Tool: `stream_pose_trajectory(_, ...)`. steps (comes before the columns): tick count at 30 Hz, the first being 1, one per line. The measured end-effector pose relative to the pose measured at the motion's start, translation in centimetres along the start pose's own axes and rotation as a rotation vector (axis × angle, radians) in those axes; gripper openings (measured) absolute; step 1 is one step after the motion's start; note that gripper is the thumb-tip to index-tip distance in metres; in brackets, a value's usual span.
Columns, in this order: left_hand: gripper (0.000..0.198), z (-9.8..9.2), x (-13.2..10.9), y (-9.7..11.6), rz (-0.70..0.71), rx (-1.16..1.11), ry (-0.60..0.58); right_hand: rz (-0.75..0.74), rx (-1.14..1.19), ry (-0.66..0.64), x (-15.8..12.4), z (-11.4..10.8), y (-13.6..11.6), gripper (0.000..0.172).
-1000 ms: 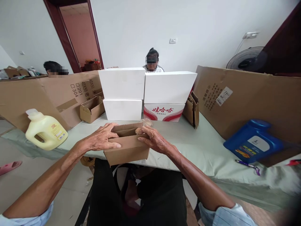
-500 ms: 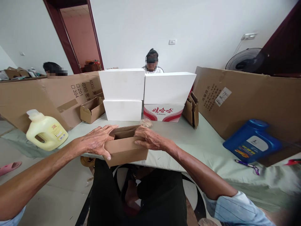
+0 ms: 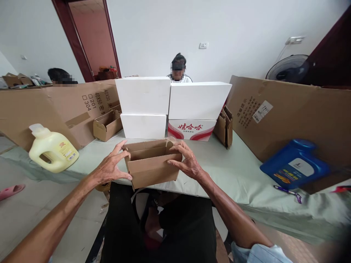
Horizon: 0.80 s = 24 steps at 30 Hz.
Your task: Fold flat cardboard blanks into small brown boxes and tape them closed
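An open-topped brown cardboard box (image 3: 153, 173) stands at the near edge of the table in front of me, its inside showing. My left hand (image 3: 111, 166) grips its left end, thumb low on the front corner and fingers up at the rim. At the right end, my right hand (image 3: 189, 160) holds the box with the thumb on the front panel and fingers over the top edge. Something clear and shiny (image 3: 171, 138) lies just behind the box, mostly hidden.
White boxes (image 3: 142, 96) are stacked behind, flanked by a small cardboard tray (image 3: 106, 126) and folded cardboard (image 3: 224, 128). A yellow jug (image 3: 56, 149) stands left; a blue bottle (image 3: 294, 164) and purple pen (image 3: 287, 191) lie right. Large cardboard panels (image 3: 285, 138) border the table. A person (image 3: 179, 73) sits opposite.
Both hands have moved apart to the ends of the cardboard box. Its top now stands wider, showing more of the inside, and the box sits slightly farther right.
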State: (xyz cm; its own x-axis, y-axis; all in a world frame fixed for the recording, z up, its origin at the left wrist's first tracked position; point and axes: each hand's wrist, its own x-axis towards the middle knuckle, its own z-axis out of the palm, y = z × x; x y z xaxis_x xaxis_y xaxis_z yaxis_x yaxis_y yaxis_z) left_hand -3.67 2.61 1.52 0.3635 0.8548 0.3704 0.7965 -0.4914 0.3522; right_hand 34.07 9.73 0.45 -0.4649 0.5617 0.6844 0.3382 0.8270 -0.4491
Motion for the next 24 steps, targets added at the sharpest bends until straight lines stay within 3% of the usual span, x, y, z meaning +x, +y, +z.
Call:
stream_pose_trajectory(7, 0.064, 2.9, 0.2, -1.3, -0.035, -0.116, 0.332, 0.037, 0.032, 0.212, -1.0, 1.6, 0.5, 0.046)
stream_pose_trajectory(15, 0.062, 5.2, 1.6, -1.5, -0.155, 0.041, 0.561, 0.108, 0.062, 0.265, -1.0, 2.7, 0.3, 0.033)
stream_pose_trajectory(20, 0.061, 5.7, 2.2, 0.3, -0.305, 0.226, 0.501, 0.264, 0.128, 0.293, -2.2, 2.6, 0.9, 0.047)
stream_pose_trajectory(24, 0.058, 5.3, 2.5, 1.9, -0.349, 0.379, 0.422, 0.41, 0.244, 0.15, -4.6, 2.5, 2.7, 0.047)
